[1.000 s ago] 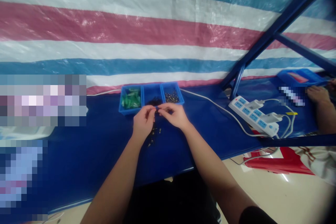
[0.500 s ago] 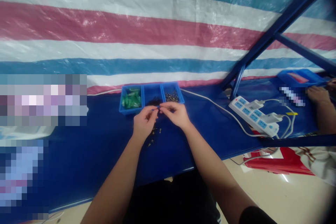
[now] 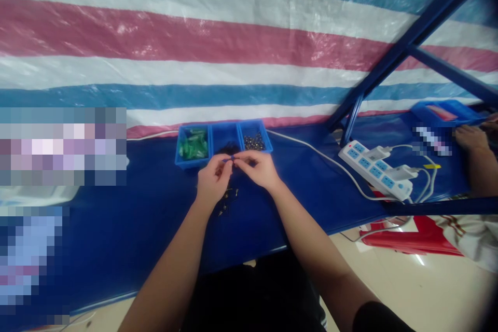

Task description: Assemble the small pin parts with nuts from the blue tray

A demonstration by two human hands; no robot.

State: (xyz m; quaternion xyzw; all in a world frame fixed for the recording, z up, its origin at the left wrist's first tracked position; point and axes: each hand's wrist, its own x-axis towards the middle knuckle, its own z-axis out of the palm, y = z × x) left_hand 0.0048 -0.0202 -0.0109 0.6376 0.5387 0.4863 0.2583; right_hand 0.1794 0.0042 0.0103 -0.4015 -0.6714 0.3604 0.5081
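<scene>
My left hand (image 3: 212, 181) and my right hand (image 3: 259, 168) meet fingertip to fingertip above the blue table (image 3: 155, 218), pinching a tiny blue part (image 3: 232, 157) between them. Its shape is too small to make out. Several small dark and brass-coloured pieces (image 3: 227, 199) lie loose on the table just under my hands. Right behind them stands a blue three-compartment tray (image 3: 210, 137): green parts (image 3: 192, 146) on the left, dark parts in the middle, small metal pieces (image 3: 254, 142) on the right.
A white power strip (image 3: 375, 170) with plugs and a white cable lies to the right. Another person's hand (image 3: 471, 139) rests by a blue bin (image 3: 443, 112) at far right. A blue steel frame (image 3: 400, 52) slants up. A striped tarp hangs behind.
My hands stay together at the same spot, with only slight finger movement on the small part. The view has tilted a little.
</scene>
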